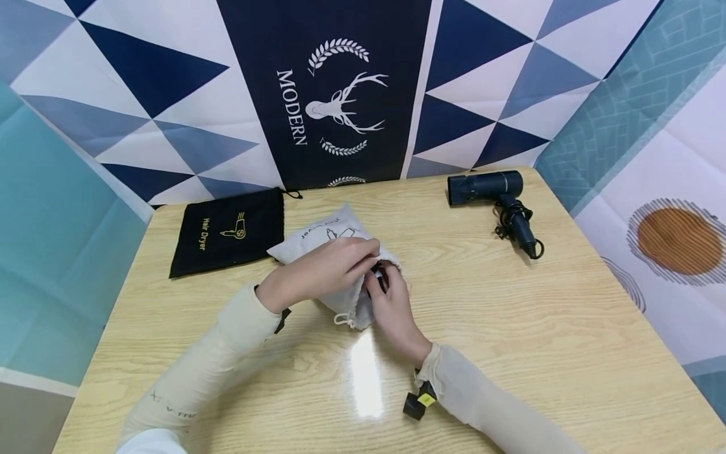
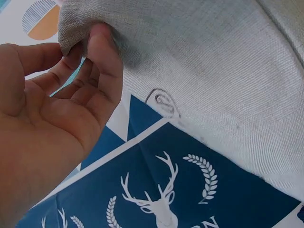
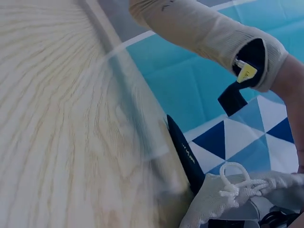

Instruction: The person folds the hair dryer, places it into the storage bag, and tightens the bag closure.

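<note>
On the table lies a light grey drawstring bag [image 1: 345, 222] printed with a hair dryer outline, its mouth toward me. My left hand [image 1: 334, 263] pinches the rim of that mouth; the left wrist view shows its thumb and fingertips on the cloth. At the opening, my right hand [image 1: 397, 312] holds a black corded thing [image 1: 382, 282] between thumb and fingers. Most of this thing is hidden inside the bag, so its kind cannot be told. Black cable loops [image 3: 275, 218] show in the bag's mouth in the right wrist view. A white drawstring [image 3: 235, 183] hangs from the rim.
A flat black pouch [image 1: 258, 217] marked Hair Dryer lies at the back left of the wooden table [image 1: 482, 302]. At the back right rests a dark hair dryer [image 1: 482, 187] with its cord wrapped round the handle. Patterned cloth walls [image 1: 482, 75] border the table.
</note>
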`<state>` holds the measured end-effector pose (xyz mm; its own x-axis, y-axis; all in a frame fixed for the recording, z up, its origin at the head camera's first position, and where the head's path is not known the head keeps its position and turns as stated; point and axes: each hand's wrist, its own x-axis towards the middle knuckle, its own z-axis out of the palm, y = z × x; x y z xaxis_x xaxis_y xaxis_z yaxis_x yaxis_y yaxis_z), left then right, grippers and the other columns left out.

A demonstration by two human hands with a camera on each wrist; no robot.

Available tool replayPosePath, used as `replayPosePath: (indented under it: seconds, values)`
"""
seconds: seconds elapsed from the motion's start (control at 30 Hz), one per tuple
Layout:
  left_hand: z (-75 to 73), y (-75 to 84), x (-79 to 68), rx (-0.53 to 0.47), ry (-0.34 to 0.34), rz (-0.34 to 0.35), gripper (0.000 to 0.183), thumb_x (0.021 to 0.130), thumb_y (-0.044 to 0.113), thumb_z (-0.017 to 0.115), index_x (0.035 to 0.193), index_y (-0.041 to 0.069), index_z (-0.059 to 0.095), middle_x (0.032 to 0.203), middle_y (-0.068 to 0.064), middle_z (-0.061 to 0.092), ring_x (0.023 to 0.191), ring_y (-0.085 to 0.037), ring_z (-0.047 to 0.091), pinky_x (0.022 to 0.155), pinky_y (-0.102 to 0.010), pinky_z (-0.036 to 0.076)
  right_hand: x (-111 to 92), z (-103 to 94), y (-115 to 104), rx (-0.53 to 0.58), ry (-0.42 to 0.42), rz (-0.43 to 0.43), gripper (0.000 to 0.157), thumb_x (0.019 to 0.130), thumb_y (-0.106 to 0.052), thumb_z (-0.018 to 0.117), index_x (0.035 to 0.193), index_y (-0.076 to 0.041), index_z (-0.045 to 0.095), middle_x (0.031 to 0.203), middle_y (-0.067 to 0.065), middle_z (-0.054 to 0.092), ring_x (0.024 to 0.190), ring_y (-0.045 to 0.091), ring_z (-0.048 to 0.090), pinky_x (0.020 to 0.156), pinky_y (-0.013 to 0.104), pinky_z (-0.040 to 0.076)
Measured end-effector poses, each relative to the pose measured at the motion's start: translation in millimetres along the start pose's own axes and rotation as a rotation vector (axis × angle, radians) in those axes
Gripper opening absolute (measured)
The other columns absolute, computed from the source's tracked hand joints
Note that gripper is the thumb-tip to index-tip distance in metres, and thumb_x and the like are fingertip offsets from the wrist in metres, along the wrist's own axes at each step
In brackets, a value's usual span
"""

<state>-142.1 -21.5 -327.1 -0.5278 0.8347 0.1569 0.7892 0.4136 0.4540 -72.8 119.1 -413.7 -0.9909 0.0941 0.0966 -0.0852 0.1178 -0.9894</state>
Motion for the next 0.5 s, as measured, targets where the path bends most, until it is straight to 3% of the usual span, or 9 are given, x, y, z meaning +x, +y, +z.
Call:
replayPosePath:
  seconds: [0.23, 0.33, 0.4, 0.5]
  values:
    - [0.5, -4.2, -5.7, 0.02, -0.009, -0.026, 0.02, 0.108, 0.017, 0.043, 0.089, 0.015, 0.051, 0.077, 0.004, 0.049, 0.07, -0.01, 0.047, 0.066, -0.027, 0.043, 4, -6.7, 7, 0.076, -0.068, 0.075, 0.037, 0.106, -0.015, 0.049, 0.139, 0.002, 0.045, 0.137, 0.016, 0.054, 0.126, 0.024, 0.055, 0.102, 0.032, 0.047]
    - [-0.1, -5.8, -5.8, 0.02, 0.004, -0.027, 0.019, 0.107, 0.018, 0.044, 0.091, 0.014, 0.053, 0.078, 0.004, 0.05, 0.071, -0.01, 0.048, 0.067, -0.027, 0.044, 2, -12.1, 4, 0.007, -0.131, 0.073, 0.047, 0.105, -0.016, 0.05, 0.147, 0.003, 0.036, 0.145, 0.019, 0.047, 0.134, 0.027, 0.048, 0.109, 0.034, 0.04]
    - [-0.4, -6.5, -5.9, 0.015, 0.004, -0.03, 0.019, 0.108, 0.018, 0.043, 0.092, 0.013, 0.053, 0.079, 0.004, 0.05, 0.071, -0.01, 0.048, 0.067, -0.027, 0.044, 0, -16.2, 3, -0.095, -0.16, 0.069, 0.055, 0.104, -0.017, 0.053, 0.15, 0.003, 0.031, 0.148, 0.02, 0.045, 0.136, 0.027, 0.047, 0.11, 0.035, 0.039]
    - [0.0, -7.3, -6.5, 0.006, -0.006, -0.036, 0.019, 0.107, 0.017, 0.042, 0.093, 0.012, 0.054, 0.079, 0.003, 0.05, 0.071, -0.01, 0.049, 0.067, -0.026, 0.045, -3, -21.0, 3, -0.221, -0.194, 0.073, 0.065, 0.1, -0.017, 0.061, 0.153, 0.001, 0.028, 0.136, 0.022, 0.056, 0.12, 0.028, 0.061, 0.099, 0.036, 0.05]
